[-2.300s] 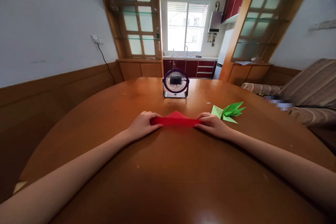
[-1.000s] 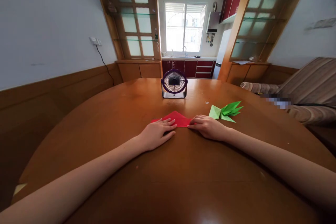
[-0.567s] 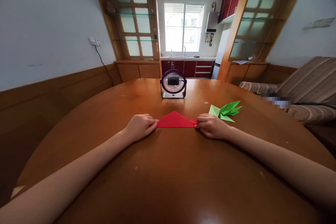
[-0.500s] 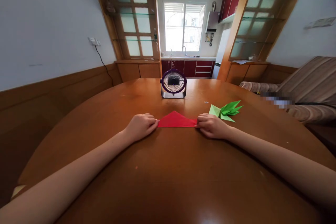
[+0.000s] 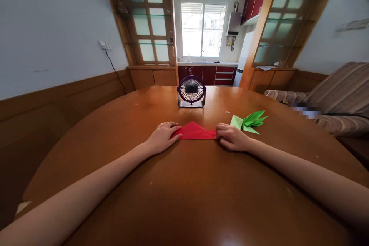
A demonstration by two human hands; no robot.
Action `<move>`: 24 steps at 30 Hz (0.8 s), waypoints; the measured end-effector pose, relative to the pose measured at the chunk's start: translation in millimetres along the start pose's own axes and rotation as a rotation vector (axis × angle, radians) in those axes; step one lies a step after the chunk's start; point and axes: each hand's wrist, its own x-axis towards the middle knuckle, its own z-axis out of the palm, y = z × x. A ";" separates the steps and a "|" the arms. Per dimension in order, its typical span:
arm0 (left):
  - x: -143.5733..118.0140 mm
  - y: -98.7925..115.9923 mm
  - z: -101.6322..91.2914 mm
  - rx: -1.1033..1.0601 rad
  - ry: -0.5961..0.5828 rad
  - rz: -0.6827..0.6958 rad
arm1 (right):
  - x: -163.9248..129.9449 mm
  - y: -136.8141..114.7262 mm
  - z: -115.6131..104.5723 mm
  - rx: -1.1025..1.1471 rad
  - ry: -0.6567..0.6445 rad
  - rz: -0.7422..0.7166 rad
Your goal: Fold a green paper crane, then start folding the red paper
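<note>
A folded sheet of red paper [image 5: 196,132] lies on the table, its low peak pointing away from me and its straight edge towards me. Over its left end rests my left hand [image 5: 162,137], fingers stretched out and thumb apart, touching the paper. My right hand [image 5: 233,137] has its fingers bent and closed on the right corner, which they partly hide. Just beyond the right hand sits a folded green paper piece [image 5: 251,120] with several pointed leaves and a paler square part.
A small purple desk fan [image 5: 191,90] stands beyond the red paper on the brown wooden table [image 5: 178,200]. A striped sofa [image 5: 340,96] is at the right. Farther back are a kitchen window [image 5: 203,29] and glass-shelved cabinets.
My left hand has shifted right onto the red paper, and its fingers have opened out from a pinch at the left corner. The right hand stays at the right corner.
</note>
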 end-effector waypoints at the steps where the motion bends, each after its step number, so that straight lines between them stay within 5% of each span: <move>1: 0.7 0.3 -0.2 -0.030 -0.006 -0.009 | 0.1 -0.1 0.1 0.004 -0.003 0.000; 10: 2.6 3.9 3.5 -0.554 0.129 -0.144 | 2.6 -3.5 0.2 -0.038 -0.022 0.000; 16: -0.3 8.2 8.2 -0.800 0.200 -0.104 | 0.8 -1.4 3.7 0.054 0.157 0.153; 19: -3.7 13.9 1.2 -0.709 0.213 -0.029 | -0.9 4.1 6.0 0.129 0.224 0.199; 24: -8.7 13.4 -12.5 -0.326 0.291 0.228 | -0.6 3.5 4.6 0.186 0.135 0.033</move>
